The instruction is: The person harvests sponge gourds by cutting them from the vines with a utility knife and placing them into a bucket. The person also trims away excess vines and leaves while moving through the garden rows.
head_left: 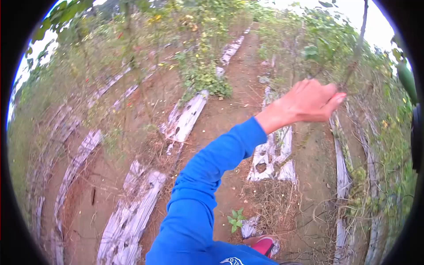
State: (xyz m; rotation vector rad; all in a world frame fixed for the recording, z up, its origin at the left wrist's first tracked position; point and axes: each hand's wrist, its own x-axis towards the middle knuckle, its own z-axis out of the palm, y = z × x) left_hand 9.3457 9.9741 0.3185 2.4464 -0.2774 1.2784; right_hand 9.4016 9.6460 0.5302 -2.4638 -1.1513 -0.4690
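Up at two o'clock, the left hand (309, 101) pinches together on a thin stem (358, 48), apparently steadying the tall plant; the stem rises toward one o'clock above plastic-covered rows (185, 119).

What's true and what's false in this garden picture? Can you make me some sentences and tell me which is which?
1. The person's sleeve is blue. True.
2. The hand is carrying a red bucket. False: the left hand reaches out with its fingers pinched together at a thin stem.
3. Snow covers the ground. False: it is reddish-brown soil with long pale sheeting strips laid on it.
4. A small green plant grows close to a pink shoe. True.
5. Both hands can be seen. False: only the left hand shows.
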